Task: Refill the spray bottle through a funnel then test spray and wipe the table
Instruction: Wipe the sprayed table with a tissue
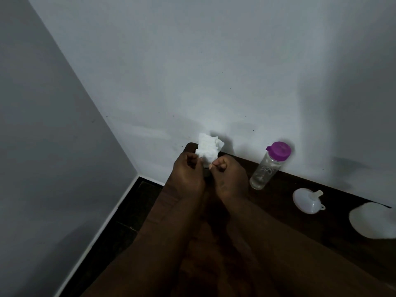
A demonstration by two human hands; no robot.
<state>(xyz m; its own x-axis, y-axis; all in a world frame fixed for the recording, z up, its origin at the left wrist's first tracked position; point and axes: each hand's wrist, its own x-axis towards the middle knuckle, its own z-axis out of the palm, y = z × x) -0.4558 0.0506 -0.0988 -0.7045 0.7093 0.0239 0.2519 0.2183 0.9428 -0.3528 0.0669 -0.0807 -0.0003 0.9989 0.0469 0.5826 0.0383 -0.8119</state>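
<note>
A crumpled white tissue (209,149) is held up above the far left corner of the dark wooden table (300,243). My left hand (188,172) pinches its left edge and my right hand (229,179) pinches its lower right edge. A clear bottle with a purple cap (269,166) stands upright to the right of my right hand, close to the wall. A white funnel (307,200) lies on its side further right. No spray bottle shows; my hands and forearms hide the table's middle.
A round white object (372,220), partly cut off, sits at the right edge of the table. The grey wall (214,71) runs right behind the table. A dark floor with a white skirting (111,215) lies to the left.
</note>
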